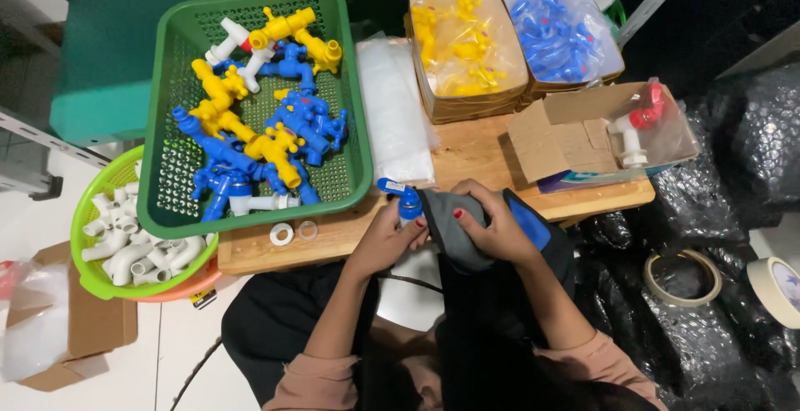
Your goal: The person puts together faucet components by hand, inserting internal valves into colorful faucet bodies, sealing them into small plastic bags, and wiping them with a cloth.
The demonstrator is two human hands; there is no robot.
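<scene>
At lower centre, the left hand (385,236) pinches a blue tap (406,202) while the right hand (492,229) clamps a grey cloth (450,232) against it. Wiping likely goes best with the tap steadied above the table (467,157), beside the green basket (350,94).

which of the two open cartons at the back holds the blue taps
The right-hand carton, at the table's far right corner, holds bagged blue taps; the carton to its left holds bagged yellow taps.
</scene>
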